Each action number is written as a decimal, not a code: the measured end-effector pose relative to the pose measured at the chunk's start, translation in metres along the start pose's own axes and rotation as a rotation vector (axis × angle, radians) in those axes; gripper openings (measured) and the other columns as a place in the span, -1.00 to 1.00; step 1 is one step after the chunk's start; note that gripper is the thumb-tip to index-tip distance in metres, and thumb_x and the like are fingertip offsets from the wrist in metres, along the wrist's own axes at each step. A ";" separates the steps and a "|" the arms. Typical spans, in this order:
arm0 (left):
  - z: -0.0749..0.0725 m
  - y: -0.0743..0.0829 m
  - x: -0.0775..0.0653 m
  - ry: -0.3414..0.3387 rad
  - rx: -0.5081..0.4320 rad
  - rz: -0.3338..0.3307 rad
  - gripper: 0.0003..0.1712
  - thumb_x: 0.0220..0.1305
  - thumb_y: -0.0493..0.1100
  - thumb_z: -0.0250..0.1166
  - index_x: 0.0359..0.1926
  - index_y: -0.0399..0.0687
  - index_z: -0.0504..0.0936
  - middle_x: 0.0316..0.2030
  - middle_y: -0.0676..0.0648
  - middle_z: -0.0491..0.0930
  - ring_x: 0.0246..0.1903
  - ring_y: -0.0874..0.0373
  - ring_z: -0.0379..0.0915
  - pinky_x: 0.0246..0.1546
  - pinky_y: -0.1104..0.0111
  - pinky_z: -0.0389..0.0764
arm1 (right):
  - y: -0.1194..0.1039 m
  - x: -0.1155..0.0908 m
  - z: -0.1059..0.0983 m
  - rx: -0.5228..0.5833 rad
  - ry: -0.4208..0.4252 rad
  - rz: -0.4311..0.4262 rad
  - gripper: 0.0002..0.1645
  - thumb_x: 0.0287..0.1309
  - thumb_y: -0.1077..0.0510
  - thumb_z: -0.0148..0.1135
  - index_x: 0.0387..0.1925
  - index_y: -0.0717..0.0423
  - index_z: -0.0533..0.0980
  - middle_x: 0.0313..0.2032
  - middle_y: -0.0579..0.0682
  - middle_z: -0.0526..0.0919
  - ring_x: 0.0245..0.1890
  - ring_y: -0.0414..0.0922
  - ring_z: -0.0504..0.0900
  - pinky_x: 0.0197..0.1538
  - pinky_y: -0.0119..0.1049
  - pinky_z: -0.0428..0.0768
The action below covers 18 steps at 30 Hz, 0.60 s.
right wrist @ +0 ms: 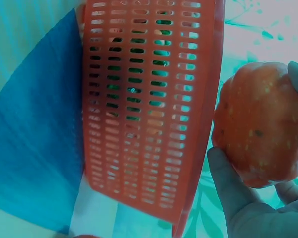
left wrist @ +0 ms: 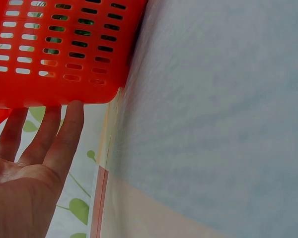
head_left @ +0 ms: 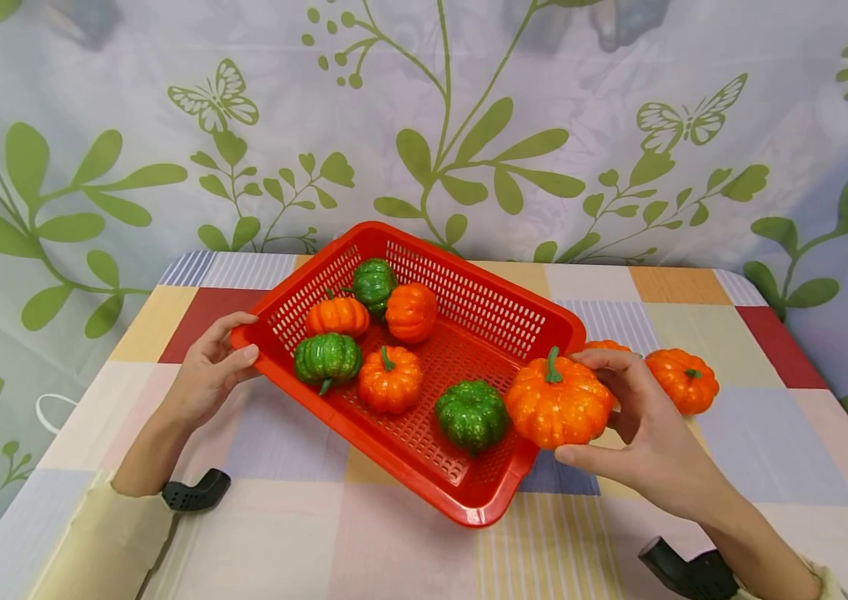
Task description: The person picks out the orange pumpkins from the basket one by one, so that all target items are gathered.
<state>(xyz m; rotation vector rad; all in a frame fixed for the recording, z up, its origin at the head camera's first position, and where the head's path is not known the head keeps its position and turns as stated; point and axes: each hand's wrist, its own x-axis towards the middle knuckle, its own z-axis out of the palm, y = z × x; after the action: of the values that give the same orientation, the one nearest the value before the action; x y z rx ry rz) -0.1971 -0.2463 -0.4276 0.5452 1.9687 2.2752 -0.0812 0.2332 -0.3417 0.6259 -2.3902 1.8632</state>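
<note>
Holding, right hand: thumb and fingers bent round an orange pumpkin, spread as wide as the fruit, thumb low on the near side, green stem up.
Pumpkin's place: at the right end of the red basket, just by the rim; whether it touches the rim I cannot tell.
Left hand: nearly closed on the basket's left corner, rim between thumb and fingers; the left wrist view shows fingertips against the rim from below, fingers fairly straight.
Arms: both reach in from the near edge, one to each side of the basket; a cream sleeve covers the left forearm, and a black wrist device sits by that wrist, another by the right.
In the basket: three green pumpkins and three orange ones, most toward the left end.
Right of the basket: more orange pumpkins on the surface, one partly behind the right hand.
Surface cloth: patchwork squares in red, blue, yellow, pink and white, some striped.
Backdrop: pale fabric printed with green leaves and butterflies.
Left edge: a white loop beside the surface.
</note>
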 end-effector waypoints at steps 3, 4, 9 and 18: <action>0.000 0.000 0.000 0.001 -0.001 -0.002 -0.60 0.45 -0.38 0.03 0.24 -0.03 0.42 0.17 -0.12 0.38 0.12 0.05 0.41 -0.11 0.27 0.66 | 0.003 -0.005 -0.004 0.038 0.034 -0.002 -0.10 -0.19 0.63 0.40 0.19 0.28 0.21 0.21 0.21 0.33 0.16 -0.05 0.44 0.05 -0.41 0.58; 0.000 0.000 0.000 0.000 -0.001 -0.004 -0.60 0.45 -0.38 0.03 0.23 -0.03 0.42 0.17 -0.12 0.38 0.12 0.06 0.41 -0.11 0.27 0.66 | 0.003 -0.006 -0.005 0.047 0.045 0.004 -0.11 -0.19 0.64 0.39 0.19 0.26 0.21 0.21 0.20 0.34 0.16 -0.05 0.44 0.05 -0.42 0.58; 0.000 0.000 -0.001 0.005 -0.007 -0.010 -0.60 0.45 -0.38 0.03 0.24 -0.03 0.41 0.18 -0.12 0.37 0.12 0.06 0.40 -0.11 0.28 0.66 | 0.005 -0.012 -0.009 0.076 0.053 -0.004 -0.03 -0.14 0.67 0.33 0.32 0.27 0.17 0.25 0.22 0.31 0.19 -0.04 0.39 0.08 -0.44 0.55; 0.001 0.001 -0.001 0.007 -0.011 -0.012 -0.60 0.46 -0.37 0.03 0.24 -0.02 0.42 0.18 -0.11 0.37 0.13 0.06 0.39 -0.10 0.28 0.66 | 0.009 -0.023 -0.015 0.073 0.021 -0.008 -0.11 -0.07 0.69 0.25 0.33 0.33 0.21 0.19 0.24 0.25 0.11 -0.05 0.47 0.06 -0.41 0.57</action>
<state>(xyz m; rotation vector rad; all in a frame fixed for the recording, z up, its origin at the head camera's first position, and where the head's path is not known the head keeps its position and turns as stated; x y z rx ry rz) -0.1960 -0.2458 -0.4270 0.5235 1.9563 2.2819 -0.0662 0.2557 -0.3528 0.6170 -2.3134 1.9515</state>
